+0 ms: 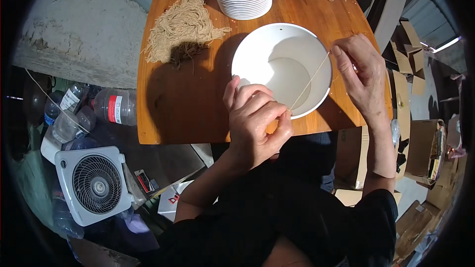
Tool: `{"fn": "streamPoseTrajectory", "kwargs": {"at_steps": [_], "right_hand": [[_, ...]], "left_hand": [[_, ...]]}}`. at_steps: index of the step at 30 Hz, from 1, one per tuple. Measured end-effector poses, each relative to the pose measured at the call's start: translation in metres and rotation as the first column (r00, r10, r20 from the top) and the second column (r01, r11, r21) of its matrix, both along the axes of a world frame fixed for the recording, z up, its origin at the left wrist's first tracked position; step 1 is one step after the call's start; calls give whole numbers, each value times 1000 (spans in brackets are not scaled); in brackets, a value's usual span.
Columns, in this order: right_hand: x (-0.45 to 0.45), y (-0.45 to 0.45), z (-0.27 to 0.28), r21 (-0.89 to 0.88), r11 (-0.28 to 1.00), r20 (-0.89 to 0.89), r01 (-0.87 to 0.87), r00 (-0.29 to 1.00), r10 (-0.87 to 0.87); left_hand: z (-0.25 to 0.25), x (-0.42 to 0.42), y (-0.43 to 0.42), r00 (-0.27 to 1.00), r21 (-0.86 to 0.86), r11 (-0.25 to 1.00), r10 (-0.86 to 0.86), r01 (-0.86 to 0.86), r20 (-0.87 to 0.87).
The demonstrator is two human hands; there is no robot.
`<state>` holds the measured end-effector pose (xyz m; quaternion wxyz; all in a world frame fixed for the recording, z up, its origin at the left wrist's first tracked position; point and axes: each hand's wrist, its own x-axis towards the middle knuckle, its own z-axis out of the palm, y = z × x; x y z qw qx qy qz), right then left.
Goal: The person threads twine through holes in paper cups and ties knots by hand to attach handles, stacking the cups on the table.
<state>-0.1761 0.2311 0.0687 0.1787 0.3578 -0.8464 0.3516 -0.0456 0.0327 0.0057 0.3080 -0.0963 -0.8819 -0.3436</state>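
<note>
We see the white bucket (284,69) at twelve o'clock, our left hand (257,121) nearer, at its six-o'clock rim. Its thumb and forefinger press together on the string (310,80), drawn taut toward one o'clock, where our right hand (363,71) pinches it. Left fingertips hide the string's attachment; we cannot make out its tail.

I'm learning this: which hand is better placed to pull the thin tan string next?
Probably the right hand: it grips the string beside the round white bucket; the left hand is busy at its rim.
</note>
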Motion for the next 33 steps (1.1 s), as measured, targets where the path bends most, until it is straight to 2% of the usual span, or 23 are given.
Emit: {"fn": "streamPoseTrajectory", "kwargs": {"at_steps": [2,4,6,8,10,13,19,23,33], "right_hand": [[-6,-3,-4,24,1000,-2,-12,1000,12],[-13,-5,-9,-80,985,-64,-151,987,146],[-17,-5,-13,-60,980,-34,-190,981,189],[-17,-3,-18,-43,972,-1,-231,973,231],[-14,1,-23,69,990,79,-122,990,117],[-1,2,-23,66,996,125,-52,991,44],[4,1,-35,-32,999,110,5,994,-2],[4,-3,-36,-35,999,117,13,993,-8],[6,-12,-30,125,989,51,77,995,-84]], "left_hand": [[0,1,-1,1000,7,1000,-27,27,10],[1,0,-1,998,15,998,-57,57,19],[3,0,-2,992,22,992,-123,123,16],[7,1,-5,992,14,993,-120,120,44],[9,1,-10,991,3,994,-113,113,72],[8,3,-16,989,6,995,-101,101,110],[3,3,-30,982,22,987,-160,158,97],[6,3,-31,973,53,980,-197,192,119],[9,3,-26,969,28,980,-199,197,150]]}}
